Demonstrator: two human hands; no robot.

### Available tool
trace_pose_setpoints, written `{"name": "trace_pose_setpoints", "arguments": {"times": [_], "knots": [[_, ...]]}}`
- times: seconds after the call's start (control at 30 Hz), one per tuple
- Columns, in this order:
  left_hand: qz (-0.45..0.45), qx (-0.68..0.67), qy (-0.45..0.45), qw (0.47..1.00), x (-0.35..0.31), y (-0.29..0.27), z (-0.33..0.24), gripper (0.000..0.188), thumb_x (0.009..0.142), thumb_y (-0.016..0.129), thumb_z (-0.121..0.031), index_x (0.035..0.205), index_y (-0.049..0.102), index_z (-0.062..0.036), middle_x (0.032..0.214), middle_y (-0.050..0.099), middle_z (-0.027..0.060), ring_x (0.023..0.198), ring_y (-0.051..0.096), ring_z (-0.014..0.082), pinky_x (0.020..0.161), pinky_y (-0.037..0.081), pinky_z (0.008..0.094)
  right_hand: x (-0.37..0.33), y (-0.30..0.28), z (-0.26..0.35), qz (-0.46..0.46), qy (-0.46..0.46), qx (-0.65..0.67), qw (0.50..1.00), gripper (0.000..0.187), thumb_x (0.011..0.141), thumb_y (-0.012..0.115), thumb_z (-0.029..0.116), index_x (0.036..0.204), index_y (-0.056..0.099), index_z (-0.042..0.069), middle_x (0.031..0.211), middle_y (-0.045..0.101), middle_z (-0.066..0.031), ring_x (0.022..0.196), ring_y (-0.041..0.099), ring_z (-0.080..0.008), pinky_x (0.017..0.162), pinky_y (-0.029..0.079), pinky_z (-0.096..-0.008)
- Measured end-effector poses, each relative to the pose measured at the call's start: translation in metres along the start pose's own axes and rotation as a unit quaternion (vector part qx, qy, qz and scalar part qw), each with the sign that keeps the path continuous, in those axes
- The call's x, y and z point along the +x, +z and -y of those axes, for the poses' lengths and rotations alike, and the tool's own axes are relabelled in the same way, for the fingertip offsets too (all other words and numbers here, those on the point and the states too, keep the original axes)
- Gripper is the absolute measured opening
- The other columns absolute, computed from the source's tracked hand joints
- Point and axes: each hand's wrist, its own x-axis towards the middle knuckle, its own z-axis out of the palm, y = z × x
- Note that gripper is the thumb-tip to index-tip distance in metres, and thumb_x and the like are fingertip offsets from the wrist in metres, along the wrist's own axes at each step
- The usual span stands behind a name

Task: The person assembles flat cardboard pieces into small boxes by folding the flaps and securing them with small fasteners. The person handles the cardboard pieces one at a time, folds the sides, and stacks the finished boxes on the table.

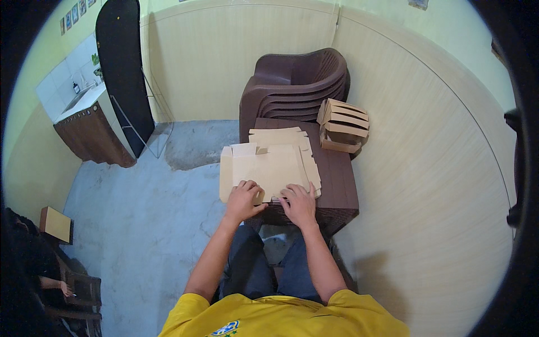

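A flat, unfolded cardboard box blank [278, 168] lies before me on a dark brown woven table [338, 185]. It has side flaps and cut slots, and more flat cardboard [275, 135] shows beneath it toward the far side. At the blank's near edge, my left hand [245, 199] curls its fingers over the top, with the thumb along the front edge. My right hand [299, 203] grips the same edge a little to the right, fingers bent on top and thumb in front. The undersides of both hands are hidden.
Folded cardboard boxes [343, 124] sit at the table's far right corner. Stacked brown plastic chairs [297, 84] stand behind it. An ironing board [120, 62] leans near a curtained sink [84, 104] at far left. Another person [33, 264] sits at lower left by a small box [56, 224].
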Motion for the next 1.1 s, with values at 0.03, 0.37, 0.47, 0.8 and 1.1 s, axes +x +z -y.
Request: {"name": "trace_pose_setpoints", "arguments": {"times": [0.03,0.37,0.47,0.8,1.1], "knots": [[-0.011,0.014,-0.013,1.0,0.0,0.005,-0.004,0.044,0.082,0.085,-0.049,0.107,0.081,-0.0128,0.111,0.07,0.0077,0.111,0.065,0.0309,0.095,0.053,0.0482,0.0,-0.001,0.001,-0.001,0.0,-0.003,1.0,0.032,0.097,0.073,0.041,0.122,0.078,0.021,0.134,0.07,-0.0071,0.135,0.06,-0.0255,0.131,0.016,-0.0665],[0.074,-0.005,-0.115,0.991,0.044,0.032,-0.006,0.027,0.102,0.068,-0.034,0.096,0.079,-0.0105,0.102,0.072,0.0112,0.093,0.073,0.0386,0.083,0.058,0.0513,0.027,-0.004,-0.019,0.014,0.01,-0.003,1.0,0.02,0.101,0.07,0.033,0.114,0.081,0.023,0.13,0.07,-0.0031,0.139,0.056,-0.0294,0.128,0.015,-0.0719],[0.015,-0.038,-0.155,0.987,0.059,0.046,-0.014,0.021,0.102,0.068,-0.033,0.1,0.078,-0.0142,0.104,0.071,0.0099,0.092,0.075,0.0398,0.082,0.058,0.054,0.047,0.002,-0.032,0.003,0.029,-0.03,0.999,0.018,0.101,0.07,0.032,0.111,0.081,0.023,0.13,0.07,-0.0021,0.143,0.053,-0.0286,0.127,0.016,-0.0722],[-0.013,-0.031,-0.027,0.999,0.058,0.046,0.008,0.021,0.094,0.076,-0.041,0.104,0.079,-0.023,0.116,0.067,0.0056,0.124,0.06,0.028,0.103,0.046,0.0481,0.083,0.01,-0.051,-0.059,0.007,0.059,0.996,0.035,0.087,0.086,0.033,0.117,0.076,0.018,0.131,0.067,-0.0089,0.14,0.051,-0.0322,0.123,0.033,-0.0579],[-0.036,0.06,-0.222,0.972,0.062,0.072,-0.035,0.019,0.093,0.078,-0.036,0.104,0.079,-0.0209,0.115,0.067,0.0047,0.119,0.058,0.0323,0.1,0.047,0.0493,0.048,0.029,-0.036,-0.087,0.175,0.162,0.967,0.038,0.076,0.094,0.034,0.099,0.072,0.012,0.105,0.068,-0.0069,0.114,0.057,-0.0315,0.099,0.045,-0.0474]]}}
